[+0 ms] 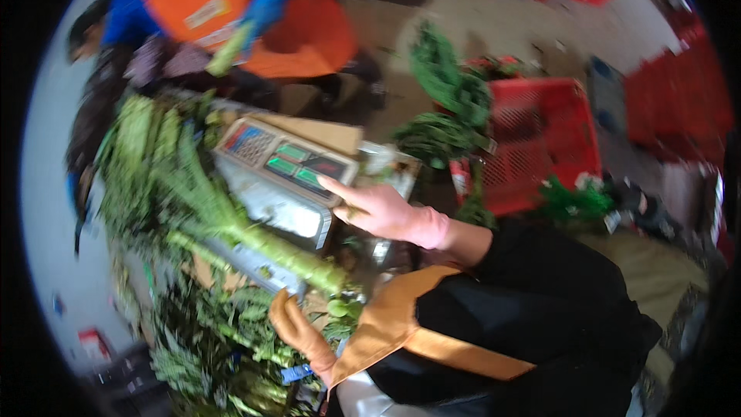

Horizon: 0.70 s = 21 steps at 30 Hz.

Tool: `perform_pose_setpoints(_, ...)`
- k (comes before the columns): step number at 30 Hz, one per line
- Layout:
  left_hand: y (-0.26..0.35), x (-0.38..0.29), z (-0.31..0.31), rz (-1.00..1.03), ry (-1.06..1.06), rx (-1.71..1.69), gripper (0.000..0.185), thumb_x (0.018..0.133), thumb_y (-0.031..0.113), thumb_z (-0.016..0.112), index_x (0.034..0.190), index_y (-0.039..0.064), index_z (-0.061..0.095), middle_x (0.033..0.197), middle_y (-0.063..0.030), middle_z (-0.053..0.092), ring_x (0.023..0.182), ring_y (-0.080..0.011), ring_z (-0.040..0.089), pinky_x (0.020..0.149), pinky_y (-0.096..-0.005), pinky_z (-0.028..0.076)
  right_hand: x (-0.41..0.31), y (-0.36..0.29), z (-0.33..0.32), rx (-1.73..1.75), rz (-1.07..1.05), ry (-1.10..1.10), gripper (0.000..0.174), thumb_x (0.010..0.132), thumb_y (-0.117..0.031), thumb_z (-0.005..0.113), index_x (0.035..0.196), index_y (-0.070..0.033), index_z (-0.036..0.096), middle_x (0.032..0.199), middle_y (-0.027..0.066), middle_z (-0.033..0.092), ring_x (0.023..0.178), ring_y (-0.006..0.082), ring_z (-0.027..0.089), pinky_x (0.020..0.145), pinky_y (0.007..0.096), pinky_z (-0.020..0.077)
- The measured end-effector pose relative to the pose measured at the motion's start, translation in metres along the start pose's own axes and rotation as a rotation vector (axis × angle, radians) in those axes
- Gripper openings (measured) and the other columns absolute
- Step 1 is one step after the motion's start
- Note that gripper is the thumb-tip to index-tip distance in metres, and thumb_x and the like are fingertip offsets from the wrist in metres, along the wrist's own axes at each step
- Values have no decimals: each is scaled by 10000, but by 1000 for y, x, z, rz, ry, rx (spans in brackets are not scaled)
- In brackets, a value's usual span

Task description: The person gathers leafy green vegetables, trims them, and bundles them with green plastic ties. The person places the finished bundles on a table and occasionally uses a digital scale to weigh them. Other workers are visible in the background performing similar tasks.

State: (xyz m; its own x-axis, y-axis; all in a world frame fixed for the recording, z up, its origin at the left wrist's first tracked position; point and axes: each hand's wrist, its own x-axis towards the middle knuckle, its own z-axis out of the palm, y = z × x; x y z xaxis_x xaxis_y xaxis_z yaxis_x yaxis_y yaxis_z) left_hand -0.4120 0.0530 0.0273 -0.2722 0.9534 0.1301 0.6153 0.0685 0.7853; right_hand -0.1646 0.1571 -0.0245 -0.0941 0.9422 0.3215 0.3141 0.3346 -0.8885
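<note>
My right hand (376,208), in a pink glove, is at the lower corner of a digital scale's display panel (286,159), index finger extended over it. Nothing is seen held in it. My left hand (295,324), in an orange glove, has its fingers loosely bent beside the cut end of a thick green stalk with leaves (272,249). It does not grip the stalk. The stalk lies across the scale's metal pan (272,197). More leafy stalks (136,156) lie heaped beyond the scale, and loose greens (214,324) lie left of my left hand.
A person in an orange apron (202,0) stands across from me, a blue-gloved hand holding a pale green stalk (231,52). A red plastic crate (538,145) and bundled greens (451,87) are at the right. Stacked red crates (677,104) stand farther off.
</note>
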Motion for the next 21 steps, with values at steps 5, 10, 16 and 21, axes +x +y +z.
perform_pose_setpoints(5,1,9,-6,-56,-26,13,255,979,120,428,1132,-10,585,1135,-99,503,976,-181,554,858,-308,498,-14,19,-81,5,209,431,448,863,-159,608,1299,-138,506,975,127,669,693,169,663,621,280,526)
perform_pose_setpoints(10,6,27,4,63,-122,30,260,974,128,441,1144,-6,584,1143,-95,504,981,-183,555,868,-314,490,-67,31,-162,-472,409,349,457,841,-185,622,1269,-62,520,1075,134,649,844,197,650,738,289,511)
perform_pose_setpoints(16,10,35,15,186,-198,56,246,969,137,459,1135,14,592,1157,-105,514,997,-191,544,854,-323,480,-177,69,-258,-1211,1083,-470,754,545,-488,770,1171,-120,566,962,109,659,954,282,616,928,422,402)
perform_pose_setpoints(21,10,39,15,288,-176,105,215,929,63,486,1092,-1,609,1109,-129,555,1016,-243,547,850,-328,496,-326,122,-305,-1453,1057,-629,280,735,-262,632,991,-149,631,918,133,669,945,276,632,894,466,386)
